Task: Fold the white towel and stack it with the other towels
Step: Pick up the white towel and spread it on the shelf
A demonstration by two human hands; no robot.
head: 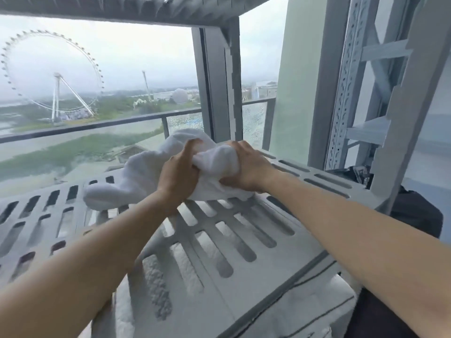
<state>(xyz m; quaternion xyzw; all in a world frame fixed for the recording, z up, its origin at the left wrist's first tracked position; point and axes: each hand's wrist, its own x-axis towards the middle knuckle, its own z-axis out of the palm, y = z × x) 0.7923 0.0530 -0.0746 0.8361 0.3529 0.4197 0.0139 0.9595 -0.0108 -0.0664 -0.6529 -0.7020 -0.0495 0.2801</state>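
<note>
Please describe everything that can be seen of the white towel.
The white towel looks like soft terry cloth, plain, with no pattern visible. It is crumpled in a loose bunch, not yet folded. It rests on the slotted grey shelf, one end trailing to the left. The left hand and the right hand both grip its bunched right part.

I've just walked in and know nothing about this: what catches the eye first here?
At the centre, the left hand and the right hand grip a crumpled white towel over a grey slotted shelf. Through the window at upper left stands a big Ferris wheel.
</note>
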